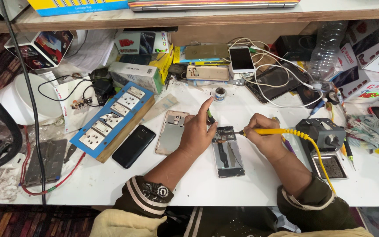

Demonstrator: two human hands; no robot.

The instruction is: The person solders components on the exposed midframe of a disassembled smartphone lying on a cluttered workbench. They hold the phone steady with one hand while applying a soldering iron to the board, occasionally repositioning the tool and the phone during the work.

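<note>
Opened phone chassis [227, 153] lies face-up near the middle of the white workbench [224, 184], its far end hidden beneath both hands. Left hand [198, 134] presses there, index finger raised, pinching a thin dark tool whose tip cannot be made out. Right hand [264, 137] is clamped on a yellow soldering iron [270, 131]; its tip touches the chassis' far edge. A black phone [133, 145] lies left.

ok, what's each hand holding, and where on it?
Right hand: yellow soldering iron, gripped near its front end. Left hand: a thin dark tool pinched at the fingertips; which part cannot be told.
</note>
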